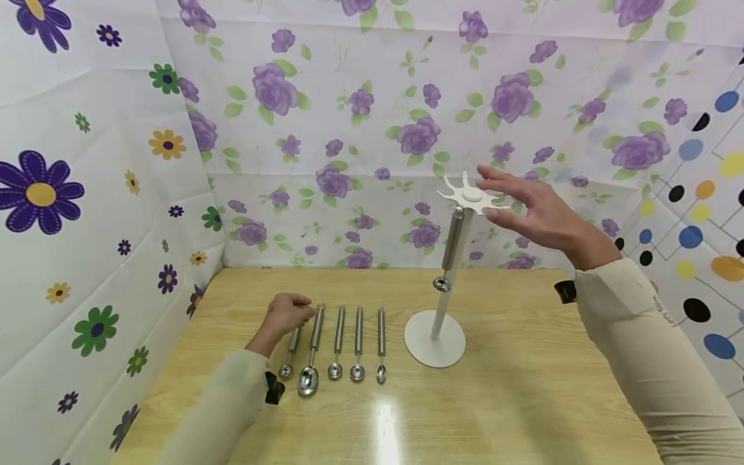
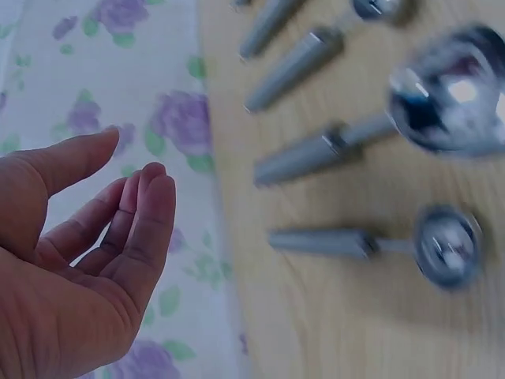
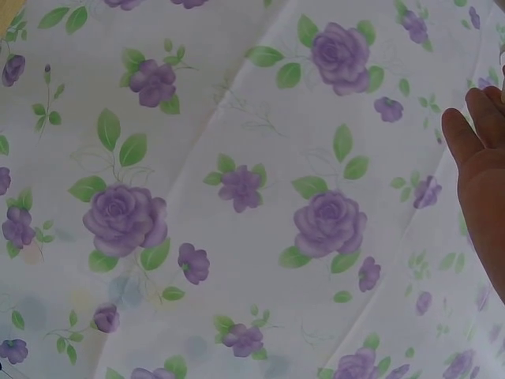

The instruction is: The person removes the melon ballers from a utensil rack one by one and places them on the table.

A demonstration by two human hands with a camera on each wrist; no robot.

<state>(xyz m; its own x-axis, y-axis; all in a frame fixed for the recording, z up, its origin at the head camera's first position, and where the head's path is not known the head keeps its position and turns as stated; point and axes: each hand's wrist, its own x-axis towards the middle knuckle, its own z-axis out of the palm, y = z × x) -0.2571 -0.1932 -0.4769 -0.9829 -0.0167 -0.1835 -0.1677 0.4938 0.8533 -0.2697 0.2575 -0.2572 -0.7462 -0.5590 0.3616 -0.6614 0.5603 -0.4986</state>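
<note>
My left hand (image 1: pixel 287 314) hovers over the handle ends of a row of steel scoops, fingers loosely bent with nothing in them. Nearest it lie a small round scoop (image 1: pixel 286 371) and a larger oval ice cream scoop (image 1: pixel 308 380). In the left wrist view, a gap separates the left hand (image 2: pixel 87 245) from the small scoop's handle (image 2: pixel 319 242). My right hand (image 1: pixel 540 210) is spread beside the spoked top of a white rack (image 1: pixel 472 194); whether it touches is unclear. A scoop (image 1: pixel 453 242) hangs from one of the rack's hooks.
Two more round scoops, one (image 1: pixel 335 370) beside the other (image 1: pixel 357 372), and a narrow oval one (image 1: pixel 381 373) lie toward the rack. The rack's round white base (image 1: pixel 418 345) stands on the wooden table (image 1: pixel 494 400). Flowered cloth (image 1: pixel 325 219) hangs behind.
</note>
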